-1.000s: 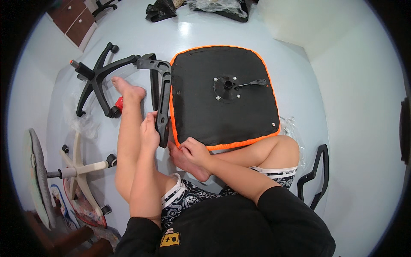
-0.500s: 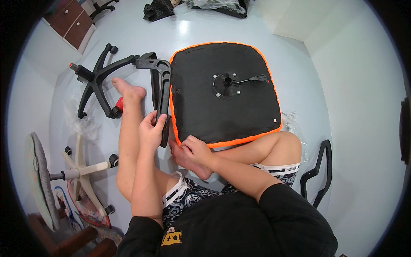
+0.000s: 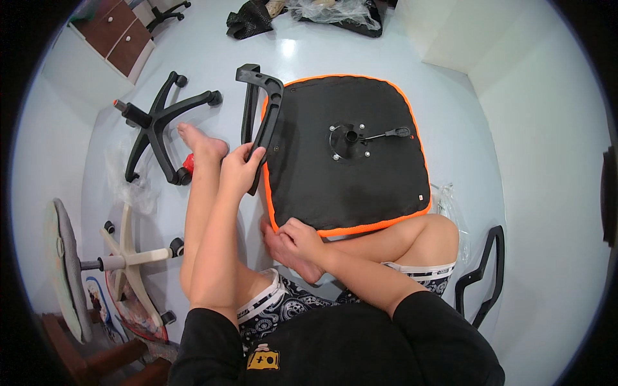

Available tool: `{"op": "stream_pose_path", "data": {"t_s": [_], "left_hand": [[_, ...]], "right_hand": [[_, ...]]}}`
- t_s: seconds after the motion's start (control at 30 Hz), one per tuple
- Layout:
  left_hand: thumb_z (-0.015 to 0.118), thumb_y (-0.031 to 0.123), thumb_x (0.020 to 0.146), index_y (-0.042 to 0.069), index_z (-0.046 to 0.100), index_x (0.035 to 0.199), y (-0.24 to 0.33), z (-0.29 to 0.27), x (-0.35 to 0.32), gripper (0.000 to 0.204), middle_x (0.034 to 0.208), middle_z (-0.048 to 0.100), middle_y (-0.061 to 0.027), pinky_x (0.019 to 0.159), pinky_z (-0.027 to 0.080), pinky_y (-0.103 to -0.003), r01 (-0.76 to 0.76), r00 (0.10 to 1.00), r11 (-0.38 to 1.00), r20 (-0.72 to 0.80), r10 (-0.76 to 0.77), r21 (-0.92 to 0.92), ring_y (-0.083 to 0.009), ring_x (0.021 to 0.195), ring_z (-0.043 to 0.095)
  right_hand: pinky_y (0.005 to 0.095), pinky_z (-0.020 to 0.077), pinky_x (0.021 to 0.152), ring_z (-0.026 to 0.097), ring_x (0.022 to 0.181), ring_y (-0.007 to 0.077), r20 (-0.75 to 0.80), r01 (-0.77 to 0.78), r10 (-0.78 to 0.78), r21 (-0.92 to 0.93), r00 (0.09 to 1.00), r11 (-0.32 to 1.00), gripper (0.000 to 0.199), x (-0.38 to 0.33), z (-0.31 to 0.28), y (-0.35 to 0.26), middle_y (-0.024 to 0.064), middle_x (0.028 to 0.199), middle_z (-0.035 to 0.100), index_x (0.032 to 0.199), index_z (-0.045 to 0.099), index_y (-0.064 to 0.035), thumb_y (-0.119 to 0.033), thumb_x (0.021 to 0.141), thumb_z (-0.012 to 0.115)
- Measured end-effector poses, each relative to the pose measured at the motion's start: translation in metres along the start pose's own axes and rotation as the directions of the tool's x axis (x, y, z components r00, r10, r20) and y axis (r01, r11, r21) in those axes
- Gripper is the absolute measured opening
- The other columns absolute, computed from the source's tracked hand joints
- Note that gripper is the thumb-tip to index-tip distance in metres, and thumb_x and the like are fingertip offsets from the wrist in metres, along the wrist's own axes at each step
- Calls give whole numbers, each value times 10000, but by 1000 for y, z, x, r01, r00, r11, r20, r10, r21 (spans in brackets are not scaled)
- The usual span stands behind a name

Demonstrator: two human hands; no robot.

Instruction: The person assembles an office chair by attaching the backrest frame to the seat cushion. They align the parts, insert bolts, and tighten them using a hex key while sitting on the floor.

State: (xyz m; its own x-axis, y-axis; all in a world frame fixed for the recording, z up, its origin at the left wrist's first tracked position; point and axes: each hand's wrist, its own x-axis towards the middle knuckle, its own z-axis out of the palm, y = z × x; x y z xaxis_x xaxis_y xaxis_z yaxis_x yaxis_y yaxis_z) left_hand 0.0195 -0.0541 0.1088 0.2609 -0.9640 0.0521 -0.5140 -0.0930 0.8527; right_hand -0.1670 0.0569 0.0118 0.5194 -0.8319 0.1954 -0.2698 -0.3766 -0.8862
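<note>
My left hand (image 3: pixel 242 168) is closed around the lower part of a black chair armrest (image 3: pixel 269 122), a looped plastic frame, and holds it tilted over the left edge of the seat cushion (image 3: pixel 380 183). This cushion lies underside up, black with orange edging. At its centre is a round plate (image 3: pixel 347 143) with several bolts around it and a lever (image 3: pixel 393 132) pointing right. My right hand (image 3: pixel 301 240) rests by the cushion's near left corner, above my foot, its fingers curled; whatever they grip, if anything, is hidden.
A black five-legged wheeled base (image 3: pixel 158 119) lies on the floor at left. Below it stands a chair with a cream base (image 3: pixel 138 258). A second black armrest (image 3: pixel 494 273) leans at the right wall. Plastic wrapping (image 3: pixel 450 202) lies right of the cushion; brown drawers (image 3: pixel 119 42) stand far left.
My left hand has raised the armrest and brought it farther away and to the right, so it now overlaps the cushion's left edge. My right hand stays at the corner. The view has shifted slightly.
</note>
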Motion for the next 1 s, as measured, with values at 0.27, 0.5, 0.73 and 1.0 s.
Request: {"op": "stream_pose_path", "data": {"t_s": [0.27,0.5,0.73,1.0], "left_hand": [[619,204,900,-84,609,1050,20,-1,1,325,774,651,-32,584,449,-207,56,998,973,-1,-58,-222,-56,655,562],[631,212,889,-91,605,1053,18,0,7,345,762,648,-30,594,449,-212,51,998,982,-13,-54,-184,-61,656,560],[627,235,887,-73,620,1034,-12,10,10,341,750,657,-35,639,453,-222,71,997,964,46,-62,-255,-68,670,566],[473,247,963,-29,624,1031,-31,21,-11,322,813,670,-116,714,474,-299,-68,990,983,-130,46,-171,-173,770,620]], "right_hand": [[412,491,659,596,770,321,0,-7,7,-20,1000,1000,121,0,-1,-8,115,827,554,846,637,-87,-186,805,582],[415,491,655,594,760,321,-4,21,-21,-54,1000,998,119,0,0,-6,108,829,550,851,636,-87,-177,798,580],[423,489,654,593,758,325,3,45,-45,-40,999,998,111,1,-3,-10,111,828,545,860,634,-90,-161,797,576],[397,483,637,592,752,298,6,56,-55,-74,998,996,88,0,-1,-5,89,825,558,848,643,-84,-110,776,600]]}}
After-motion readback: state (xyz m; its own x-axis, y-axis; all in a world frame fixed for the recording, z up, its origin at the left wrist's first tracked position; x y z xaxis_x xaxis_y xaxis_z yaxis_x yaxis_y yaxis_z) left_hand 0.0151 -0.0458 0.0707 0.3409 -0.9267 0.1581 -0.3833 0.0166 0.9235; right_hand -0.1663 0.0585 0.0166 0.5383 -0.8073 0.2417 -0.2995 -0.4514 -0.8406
